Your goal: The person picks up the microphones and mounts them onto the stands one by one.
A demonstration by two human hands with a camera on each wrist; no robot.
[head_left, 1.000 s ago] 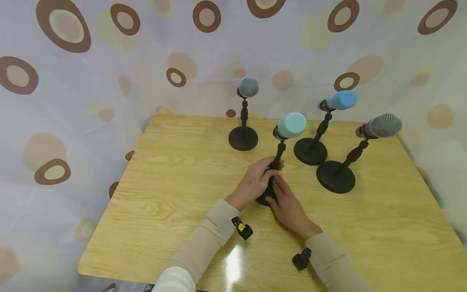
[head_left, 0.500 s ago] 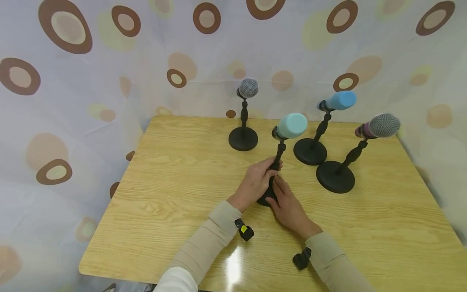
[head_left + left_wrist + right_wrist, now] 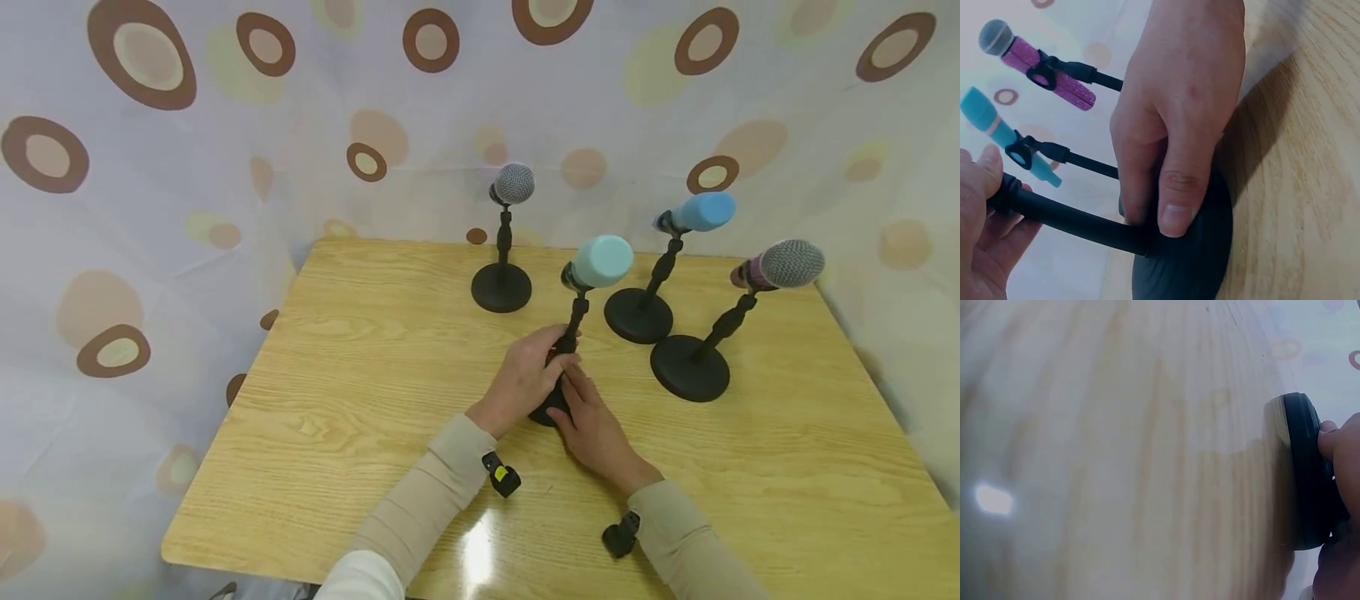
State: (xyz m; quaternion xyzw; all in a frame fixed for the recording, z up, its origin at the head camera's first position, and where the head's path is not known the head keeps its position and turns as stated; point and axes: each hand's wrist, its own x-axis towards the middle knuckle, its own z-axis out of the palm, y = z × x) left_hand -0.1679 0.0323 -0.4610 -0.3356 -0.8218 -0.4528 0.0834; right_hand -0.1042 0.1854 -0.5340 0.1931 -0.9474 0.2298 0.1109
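Observation:
A black microphone stand [image 3: 576, 318] carries a microphone with a mint-green head [image 3: 602, 261], near the middle of the table. My left hand [image 3: 521, 379] grips the stand's pole, thumb and fingers around a thick collar [image 3: 1005, 195] in the left wrist view. Lower down, my right hand [image 3: 600, 433] holds the round black base [image 3: 1194, 269], its thumb on the top surface beside the pole. In the right wrist view the base [image 3: 1305, 469] appears edge-on next to the right thumb. Part of the base is hidden under both hands.
Behind, a silver-headed microphone [image 3: 514, 183] stands on its own stand. To the right are a blue microphone [image 3: 705, 212] and a purple one with a silver mesh head [image 3: 791, 263], both on stands. A patterned cloth [image 3: 435, 108] hangs behind the wooden table [image 3: 352, 358].
The left thumb has shifted slightly along the pole. Both hands keep their places on the stand; the whole head view has moved a little.

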